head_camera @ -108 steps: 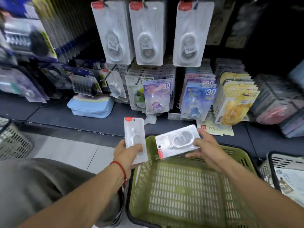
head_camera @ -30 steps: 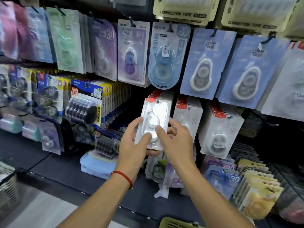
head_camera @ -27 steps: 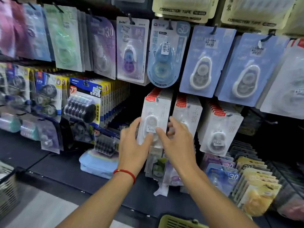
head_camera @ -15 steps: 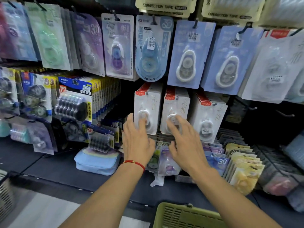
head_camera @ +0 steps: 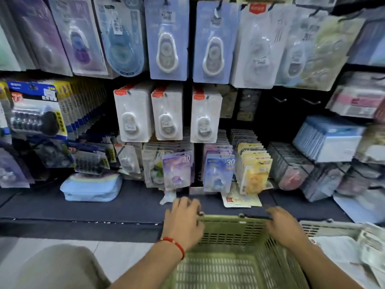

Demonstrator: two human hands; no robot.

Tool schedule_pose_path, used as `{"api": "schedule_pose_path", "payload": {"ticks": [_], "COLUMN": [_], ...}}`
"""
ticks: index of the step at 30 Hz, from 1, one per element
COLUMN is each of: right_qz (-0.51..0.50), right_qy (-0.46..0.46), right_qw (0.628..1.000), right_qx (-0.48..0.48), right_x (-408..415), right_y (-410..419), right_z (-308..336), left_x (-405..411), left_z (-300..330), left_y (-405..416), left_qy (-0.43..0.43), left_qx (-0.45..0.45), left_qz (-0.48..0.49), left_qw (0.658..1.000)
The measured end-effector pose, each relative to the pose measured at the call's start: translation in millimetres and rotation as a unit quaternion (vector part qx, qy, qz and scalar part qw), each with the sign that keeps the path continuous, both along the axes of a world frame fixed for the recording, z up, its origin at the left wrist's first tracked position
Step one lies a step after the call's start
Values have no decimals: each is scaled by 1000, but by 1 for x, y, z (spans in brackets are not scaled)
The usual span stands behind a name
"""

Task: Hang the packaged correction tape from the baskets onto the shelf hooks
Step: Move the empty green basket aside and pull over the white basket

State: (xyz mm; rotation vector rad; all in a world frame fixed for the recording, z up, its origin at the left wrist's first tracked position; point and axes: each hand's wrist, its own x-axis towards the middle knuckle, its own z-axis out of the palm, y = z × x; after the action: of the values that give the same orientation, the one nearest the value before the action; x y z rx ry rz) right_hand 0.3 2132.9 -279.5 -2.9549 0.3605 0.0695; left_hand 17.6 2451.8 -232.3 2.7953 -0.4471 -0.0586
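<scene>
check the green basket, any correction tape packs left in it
No: the green basket shows only its bare slatted floor, with the left hand and right hand at its far rim.

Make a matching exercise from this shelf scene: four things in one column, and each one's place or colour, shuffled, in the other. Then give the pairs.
Things
1. green basket
2. light blue pouch
3. red bracelet
4. white correction tape packs

Places or colours
A. lying flat on the dark shelf, at the left
B. hanging on hooks in three rows side by side
C. on the floor below the shelf, between both hands
D. round the left wrist

Pairs: 1-C, 2-A, 3-D, 4-B
</scene>
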Motion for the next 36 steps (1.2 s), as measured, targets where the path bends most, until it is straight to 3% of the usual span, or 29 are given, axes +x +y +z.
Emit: {"api": "schedule_pose_path", "payload": {"ticks": [4, 8, 12, 15, 18, 22, 27, 30, 33, 36], "right_qz": [4, -6, -67, -143, -176, -150, -98, 10, 89, 51], "right_qy": [60, 62, -36, -23, -25, 10, 73, 120, 22, -92], "right_qw": [998, 996, 978, 963, 941, 943, 898, 932, 974, 990], "right_qx": [-11, 64, 194, 226, 288, 297, 422, 342, 205, 91], "right_x": [-17, -37, -57, -60, -55, -52, -42, -42, -49, -59], "right_y": [-38, -40, -40, -40, -28, 6, 20, 20, 8, -25], "right_z": [-53, -77, -91, -89, -86, -97, -101, -92, -83, -83], "left_x": [-26, -33, -57, -89, -113, -132, -166, -176, -170, -166], "left_z": [-84, -120, -134, -131, -130, -122, -120, -126, -124, -123], "left_y": [-2, 0, -24, -59, -81, -78, -78, -67, -38, 6], "left_qy": [109, 204, 217, 266, 247, 264, 244, 221, 225, 227], "left_qx": [118, 144, 103, 42, 79, 76, 107, 137, 140, 169], "left_qz": [-86, -119, -165, -206, -253, -241, -227, -200, -124, -60], "left_qw": [983, 961, 957, 941, 932, 931, 937, 944, 956, 957]}}
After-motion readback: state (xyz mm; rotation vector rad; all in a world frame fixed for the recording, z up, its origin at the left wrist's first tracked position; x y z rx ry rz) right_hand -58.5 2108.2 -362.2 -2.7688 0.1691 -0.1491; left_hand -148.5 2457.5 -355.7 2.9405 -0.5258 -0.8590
